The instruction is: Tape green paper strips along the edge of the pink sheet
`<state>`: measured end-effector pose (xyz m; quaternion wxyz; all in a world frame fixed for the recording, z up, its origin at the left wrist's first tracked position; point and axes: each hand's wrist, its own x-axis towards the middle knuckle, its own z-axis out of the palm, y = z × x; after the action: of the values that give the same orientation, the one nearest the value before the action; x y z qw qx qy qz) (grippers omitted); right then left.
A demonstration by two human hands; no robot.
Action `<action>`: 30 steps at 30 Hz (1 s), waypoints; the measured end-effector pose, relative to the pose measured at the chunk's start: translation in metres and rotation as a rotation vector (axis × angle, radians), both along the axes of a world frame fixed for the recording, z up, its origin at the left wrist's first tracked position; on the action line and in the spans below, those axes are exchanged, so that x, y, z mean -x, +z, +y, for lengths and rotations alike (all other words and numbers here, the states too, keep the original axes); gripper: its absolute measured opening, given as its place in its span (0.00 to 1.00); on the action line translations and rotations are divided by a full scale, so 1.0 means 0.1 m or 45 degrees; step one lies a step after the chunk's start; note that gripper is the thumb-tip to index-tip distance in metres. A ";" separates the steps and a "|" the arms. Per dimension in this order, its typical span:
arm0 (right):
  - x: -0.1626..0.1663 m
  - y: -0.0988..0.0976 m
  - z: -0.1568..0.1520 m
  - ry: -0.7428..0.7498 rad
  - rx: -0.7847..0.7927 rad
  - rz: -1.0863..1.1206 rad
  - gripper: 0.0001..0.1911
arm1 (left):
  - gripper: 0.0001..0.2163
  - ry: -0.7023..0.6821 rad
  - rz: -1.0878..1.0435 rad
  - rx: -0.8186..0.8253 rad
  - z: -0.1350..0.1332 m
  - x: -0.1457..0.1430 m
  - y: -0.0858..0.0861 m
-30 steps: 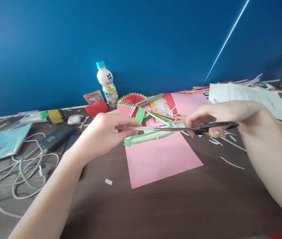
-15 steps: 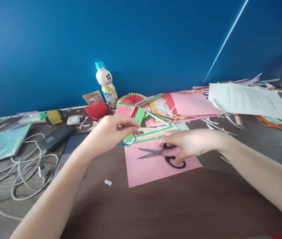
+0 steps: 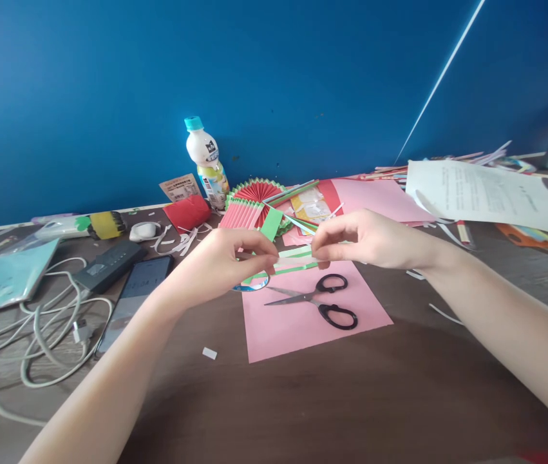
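Head view: a narrow pale paper strip [image 3: 295,261] is held just above the desk [image 3: 351,399], pinched at one end by the left hand [image 3: 228,261] and at the other by the right hand [image 3: 365,240]. Both hands are closed on it, thumb against fingertips, and the strip is stretched roughly level between them. It cannot be told whether the strip is a single layer or folded.

Below the hands, a pair of black-handled scissors [image 3: 319,301] lies on a pink sheet [image 3: 283,328], blades slightly apart, touched by neither hand. Behind the strip, a pleated red-and-green paper fan [image 3: 254,193], loose coloured strips and a capped bottle [image 3: 206,161] are seen near the blue wall. A phone [image 3: 136,293] and a tangle of white cables [image 3: 46,335] lie to the left, and a printed white sheet [image 3: 486,193] lies to the right.

The step in hand is judged to be the handling of a cut strip rather than cutting, since the scissors are set aside and both hands are given to the paper. For any fold or fitting of so thin a piece, a light, even pinch at both ends would be called for, with the strip kept flat and untwisted so that it is not creased or torn.
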<state>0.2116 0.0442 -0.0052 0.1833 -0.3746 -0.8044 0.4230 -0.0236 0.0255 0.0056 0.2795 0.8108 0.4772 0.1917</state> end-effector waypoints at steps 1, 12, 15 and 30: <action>0.00 0.00 -0.01 -0.014 -0.025 0.008 0.10 | 0.06 -0.004 0.007 0.014 -0.01 -0.01 0.00; 0.01 0.00 -0.05 0.079 0.091 0.056 0.11 | 0.07 -0.121 0.125 0.248 -0.01 -0.03 -0.02; 0.03 -0.01 -0.06 0.062 0.134 0.103 0.10 | 0.07 -0.124 0.146 0.245 -0.01 -0.04 -0.02; 0.06 -0.02 -0.11 0.093 0.277 0.023 0.10 | 0.10 -0.113 0.390 -0.007 -0.10 -0.12 -0.04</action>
<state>0.2061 0.0328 -0.0073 0.1334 -0.3590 -0.7651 0.5175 -0.0116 0.0158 0.0017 0.2096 0.8515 0.4774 0.0547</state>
